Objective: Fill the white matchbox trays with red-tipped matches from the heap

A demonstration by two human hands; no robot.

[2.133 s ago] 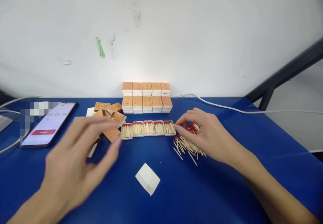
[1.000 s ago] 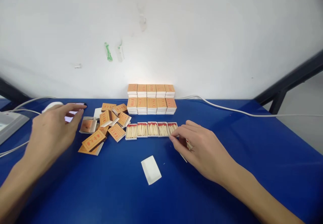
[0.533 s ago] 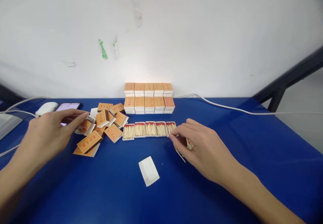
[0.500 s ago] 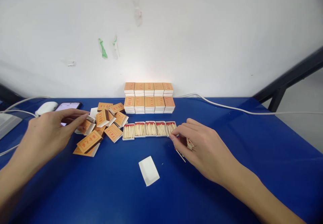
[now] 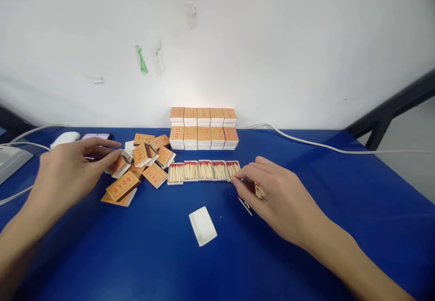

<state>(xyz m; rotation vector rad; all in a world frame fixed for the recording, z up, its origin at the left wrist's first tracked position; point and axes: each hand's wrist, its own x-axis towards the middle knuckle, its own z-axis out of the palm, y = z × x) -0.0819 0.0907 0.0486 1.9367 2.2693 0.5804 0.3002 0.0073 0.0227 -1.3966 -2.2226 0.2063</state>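
Observation:
My left hand [image 5: 70,172] reaches into a heap of orange matchbox sleeves [image 5: 149,156] and pinches one sleeve [image 5: 118,165] between thumb and fingers. My right hand [image 5: 275,192] lies curled over a pile of loose red-tipped matches [image 5: 260,191]. Its fingertips are pressed together at the right end of a row of open trays filled with matches [image 5: 204,170]. One match [image 5: 245,205] lies free below the fingers. A white empty tray [image 5: 203,225] sits alone in front of the row.
Closed matchboxes [image 5: 204,129] are stacked in two tiers against the white wall. A phone [image 5: 97,136], a white mouse [image 5: 65,139] and a grey device [image 5: 10,160] lie at the far left. A white cable [image 5: 306,145] runs along the blue table [image 5: 340,201] at the back right.
My left hand swung from the table's middle to the phone, then came back to the sleeve heap and took hold of a sleeve. My right hand closed over the loose matches.

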